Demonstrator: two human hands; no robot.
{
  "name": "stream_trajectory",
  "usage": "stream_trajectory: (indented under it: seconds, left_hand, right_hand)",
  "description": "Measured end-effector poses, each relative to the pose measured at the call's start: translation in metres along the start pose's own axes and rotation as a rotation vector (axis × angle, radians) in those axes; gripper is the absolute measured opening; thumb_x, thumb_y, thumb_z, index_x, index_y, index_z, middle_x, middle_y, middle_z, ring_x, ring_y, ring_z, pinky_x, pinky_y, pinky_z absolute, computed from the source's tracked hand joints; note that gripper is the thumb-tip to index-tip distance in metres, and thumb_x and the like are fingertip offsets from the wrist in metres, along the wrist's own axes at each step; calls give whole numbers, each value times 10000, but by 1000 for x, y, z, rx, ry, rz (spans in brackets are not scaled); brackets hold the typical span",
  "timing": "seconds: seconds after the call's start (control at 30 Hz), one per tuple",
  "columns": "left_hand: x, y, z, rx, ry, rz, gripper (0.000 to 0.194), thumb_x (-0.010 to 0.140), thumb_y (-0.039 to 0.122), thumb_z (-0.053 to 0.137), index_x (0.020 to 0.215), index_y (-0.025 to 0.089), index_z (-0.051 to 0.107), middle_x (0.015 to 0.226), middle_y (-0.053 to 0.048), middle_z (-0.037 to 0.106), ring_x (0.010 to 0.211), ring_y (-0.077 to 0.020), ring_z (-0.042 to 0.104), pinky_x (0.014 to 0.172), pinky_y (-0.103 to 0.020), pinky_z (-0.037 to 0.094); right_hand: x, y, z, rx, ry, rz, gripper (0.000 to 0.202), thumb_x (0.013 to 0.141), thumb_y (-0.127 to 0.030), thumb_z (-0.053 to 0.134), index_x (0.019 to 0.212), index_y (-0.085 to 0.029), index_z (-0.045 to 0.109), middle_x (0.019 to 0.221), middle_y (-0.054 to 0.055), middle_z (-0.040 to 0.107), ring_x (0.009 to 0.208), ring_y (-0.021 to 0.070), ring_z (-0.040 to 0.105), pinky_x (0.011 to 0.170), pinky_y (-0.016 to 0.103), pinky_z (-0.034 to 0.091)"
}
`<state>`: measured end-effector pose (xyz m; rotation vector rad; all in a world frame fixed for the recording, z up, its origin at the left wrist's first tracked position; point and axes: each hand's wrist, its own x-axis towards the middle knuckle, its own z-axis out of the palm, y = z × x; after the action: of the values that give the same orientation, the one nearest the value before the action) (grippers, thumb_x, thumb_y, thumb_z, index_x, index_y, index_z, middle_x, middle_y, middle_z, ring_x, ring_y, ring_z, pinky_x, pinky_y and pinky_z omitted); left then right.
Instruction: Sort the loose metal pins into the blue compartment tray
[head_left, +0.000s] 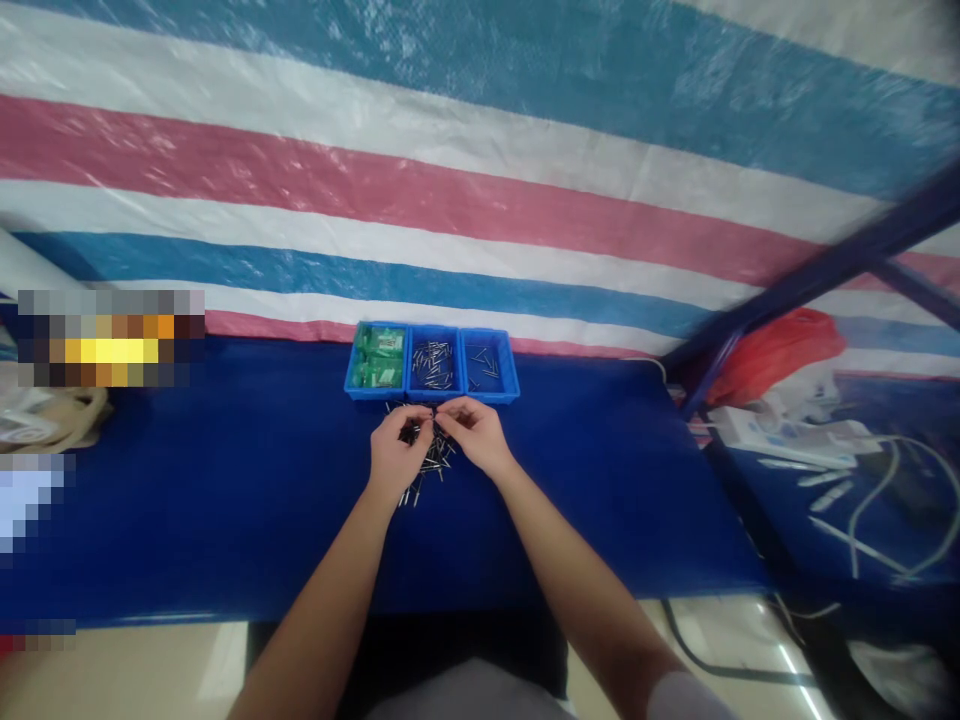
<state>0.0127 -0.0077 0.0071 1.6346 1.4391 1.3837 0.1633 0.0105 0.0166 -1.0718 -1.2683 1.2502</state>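
A loose pile of thin, shiny metal pins (pixel 435 462) lies on the blue table, under and between my hands. My left hand (pixel 397 450) is closed in a pinch above the pile. Opposite it, my right hand (pixel 476 430) pinches too, its fingertips nearly meeting the left ones. Whatever sits between the fingertips is too small to make out. Just beyond my hands stand three joined blue bins. The left bin (pixel 358 393) has green packets (pixel 384 345) in it, the middle bin (pixel 435 395) many metal pins, the right bin (pixel 506 375) only several pins.
The blue tabletop (pixel 600 480) stretches to both sides. Behind it hangs a striped plastic sheet (pixel 480 190). At right, past a dark metal frame (pixel 720 375), are a red bag (pixel 787 350), a white power strip (pixel 795 437) and cables. Blurred items sit at far left.
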Motion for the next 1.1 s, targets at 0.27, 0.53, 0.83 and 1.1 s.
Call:
stream_trajectory:
  seconds: [0.27, 0.53, 0.83, 1.1]
  left_hand:
    - [2, 0, 0, -4, 2, -11, 171, 876, 322, 587, 945, 215, 702, 934, -34, 725, 860, -161, 678, 825, -305, 549]
    - [0, 0, -1, 9, -12, -56, 178, 890, 326, 580, 976, 227, 700, 895, -17, 722, 824, -152, 675, 824, -302, 543]
    - [1, 3, -1, -27, 4, -2, 143, 856, 293, 621, 951, 213, 692, 936, -33, 713, 866, -154, 669, 818, -294, 545]
    - [1, 1, 0, -29, 13, -26, 156, 864, 315, 625, 945, 205, 700, 905, -21, 720, 824, -144, 670, 809, -285, 545]
  right_hand:
    - [-3, 0, 1, -61, -26, -25, 234, 751, -391, 770, 878, -203, 715, 808, 36, 730, 724, 170, 674, 693, 306, 554]
    - [-3, 8, 0, -59, -44, -18, 195, 768, -355, 755, 896, -208, 731, 833, 44, 742, 727, 180, 685, 691, 312, 556]
    - [-3, 0, -1, -172, -29, -43, 180, 822, -352, 684, 901, -196, 728, 852, 47, 740, 749, 178, 677, 713, 302, 545]
    - [-3, 2, 0, -185, -22, -73, 188, 818, -358, 700, 912, -197, 724, 853, 48, 734, 764, 179, 678, 718, 294, 542]
